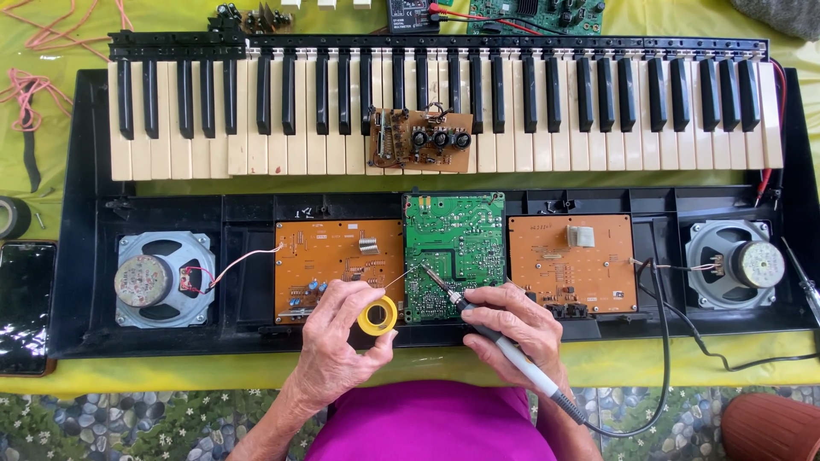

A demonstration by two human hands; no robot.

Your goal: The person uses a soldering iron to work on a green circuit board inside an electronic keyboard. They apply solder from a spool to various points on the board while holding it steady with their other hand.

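my left hand (342,329) is closed around a small yellow spool of solder (377,315), thumb and fingers pinching it from both sides, and a thin strand of solder wire (401,276) runs up and to the right from it toward the green circuit board (454,254). my right hand (512,324) is wrapped in a pen grip around the soldering iron (487,324), whose tip (424,269) rests over the lower left part of that green board, just beside the end of the strand. so the board lies directly ahead of both hands, between them and a little above, with the spool at its lower left corner. it sits in the open black keyboard case (77,256), flanked by an orange board on the left (337,260) and another orange board on the right (571,260), each with a round speaker beyond it, left speaker (162,279) and right speaker (735,263). the row of piano keys (598,111) lies farther away, with a small brown board (421,139) resting on top of the keys. the iron's black cord (662,341) loops off to my right.
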